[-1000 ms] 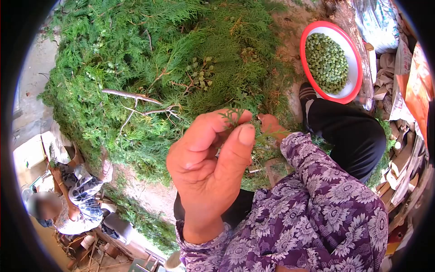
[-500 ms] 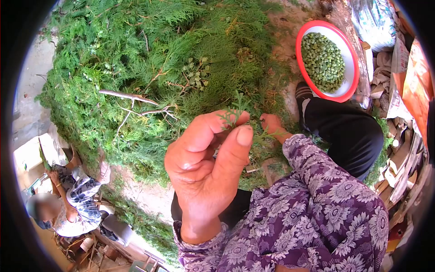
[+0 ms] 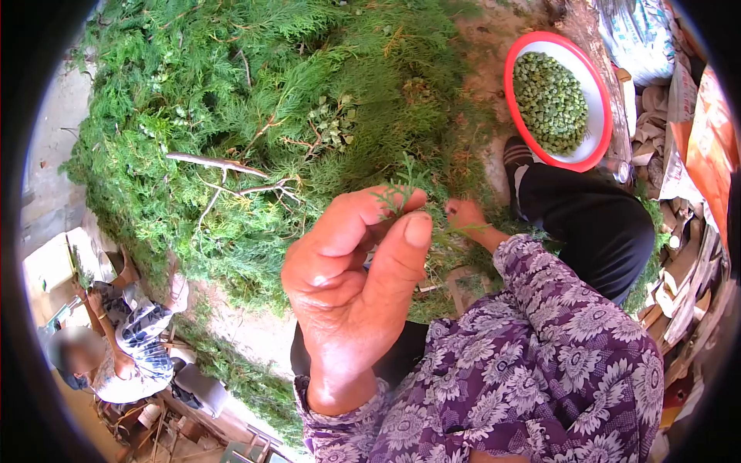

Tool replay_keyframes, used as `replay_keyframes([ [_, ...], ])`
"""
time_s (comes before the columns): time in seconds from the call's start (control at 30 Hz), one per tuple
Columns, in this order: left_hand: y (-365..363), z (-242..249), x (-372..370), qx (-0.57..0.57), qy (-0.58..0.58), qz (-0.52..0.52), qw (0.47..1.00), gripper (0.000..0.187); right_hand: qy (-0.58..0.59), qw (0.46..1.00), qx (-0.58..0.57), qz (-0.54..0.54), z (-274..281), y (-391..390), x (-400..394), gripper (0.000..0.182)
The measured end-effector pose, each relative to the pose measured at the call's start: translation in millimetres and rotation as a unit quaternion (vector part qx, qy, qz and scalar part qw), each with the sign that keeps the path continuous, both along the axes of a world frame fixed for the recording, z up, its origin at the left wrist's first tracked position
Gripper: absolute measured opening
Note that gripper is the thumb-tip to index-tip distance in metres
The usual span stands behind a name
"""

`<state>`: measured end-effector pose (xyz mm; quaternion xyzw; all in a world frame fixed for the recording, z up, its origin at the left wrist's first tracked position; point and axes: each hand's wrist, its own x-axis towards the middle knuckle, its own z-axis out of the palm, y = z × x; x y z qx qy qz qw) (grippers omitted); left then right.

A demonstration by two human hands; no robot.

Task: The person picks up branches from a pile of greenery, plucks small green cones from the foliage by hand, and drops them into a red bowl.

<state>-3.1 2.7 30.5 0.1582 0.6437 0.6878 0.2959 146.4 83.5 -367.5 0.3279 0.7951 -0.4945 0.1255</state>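
Close to the camera, my left hand (image 3: pixel 355 278) pinches a small green cypress sprig (image 3: pixel 401 193) between thumb and forefinger. Its feathery tip points up above the fingertips. Lower and farther off, my right hand (image 3: pixel 468 217) is beside the heap of cypress branches (image 3: pixel 255 92). Its fingers look curled, with bits of greenery in front of them, and what they hold is not clear. A red-rimmed white basin (image 3: pixel 600 100) at the upper right contains many small green cones (image 3: pixel 549 100). Pale cones also show on the heaped branches.
A forked bare branch (image 3: pixel 220 163) lies on the heap. My bent leg in black trousers (image 3: pixel 594 224) is beside the basin. Split wood (image 3: pixel 683 285) and sacks (image 3: pixel 637 38) line the right edge. Another person (image 3: pixel 123 355) sits at the lower left, holding greenery.
My left hand keeps its pinch on the sprig almost unmoved. My right hand and forearm have shifted slightly to the right. The other person's hands have moved a little.
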Motion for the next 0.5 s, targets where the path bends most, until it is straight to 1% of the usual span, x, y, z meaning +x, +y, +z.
replay_keyframes([
  [0.03,0.1,-1.7,0.6,0.008,0.009,0.000,1.000,0.017,0.027,0.999,-0.014,0.021,3.1,-2.8,0.4,0.007],
  [0.07,0.8,-2.3,0.8,0.015,0.019,-0.001,1.000,0.017,0.027,0.999,-0.014,0.019,3.6,-8.5,-0.7,0.007],
  [0.13,3.7,-0.7,3.3,0.021,0.010,0.007,1.000,0.017,0.082,0.996,0.022,0.037,-0.7,-23.1,-7.1,0.005],
  [0.17,5.0,0.1,3.9,0.027,0.001,0.017,0.999,0.017,0.083,0.996,0.020,0.038,-5.7,-28.0,-12.4,0.005],
  [0.23,6.1,1.1,3.4,0.026,0.002,0.011,1.000,0.018,0.144,0.987,0.031,0.067,-23.8,-38.8,-17.7,0.006],
  [0.27,6.0,1.1,3.0,0.027,0.002,0.006,1.000,0.018,0.143,0.987,0.028,0.069,-29.1,-42.3,-19.5,0.006],
  [0.33,5.1,0.8,1.5,0.026,0.004,-0.001,1.000,0.018,0.088,0.994,-0.017,0.069,-39.4,-48.9,-23.3,0.012],
  [0.37,4.6,0.6,0.5,0.028,0.006,-0.009,1.000,0.018,0.088,0.993,-0.020,0.071,-28.1,-50.8,-29.0,0.012],
  [0.43,3.8,1.1,-1.1,0.018,0.012,-0.010,1.000,0.017,-0.066,0.997,-0.005,0.047,7.3,-51.9,-42.7,0.019],
  [0.47,3.5,0.9,-1.3,0.010,0.018,-0.013,1.000,0.017,-0.066,0.997,-0.006,0.048,-2.8,-56.2,-41.7,0.019],
  [0.5,3.9,0.2,-1.2,0.009,0.017,-0.012,1.000,0.017,-0.067,0.997,0.027,0.034,-13.8,-61.8,-42.1,0.020],
])
